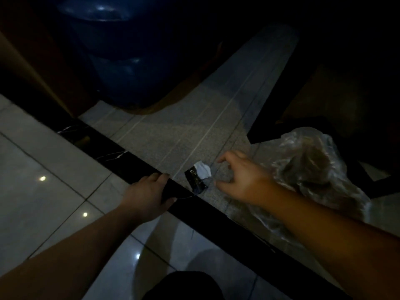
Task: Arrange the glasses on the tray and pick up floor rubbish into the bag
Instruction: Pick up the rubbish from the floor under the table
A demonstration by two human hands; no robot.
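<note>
A crumpled scrap of rubbish (199,177), part white and part black and shiny, lies on the grey speckled floor beside a black marble threshold strip (121,158). My right hand (242,178) hovers just to its right, fingers spread and curved toward it, not touching. A clear plastic bag (313,169) with brownish contents lies on the floor under and behind my right forearm. My left hand (149,195) rests on the black strip left of the scrap, fingers loosely apart, holding nothing. No glasses or tray are in view.
A large dark blue barrel (121,61) stands at the back. A brown wooden panel (43,72) rises at the left. Dark furniture legs (270,126) frame the right side. Glossy light tiles (43,169) cover the near floor.
</note>
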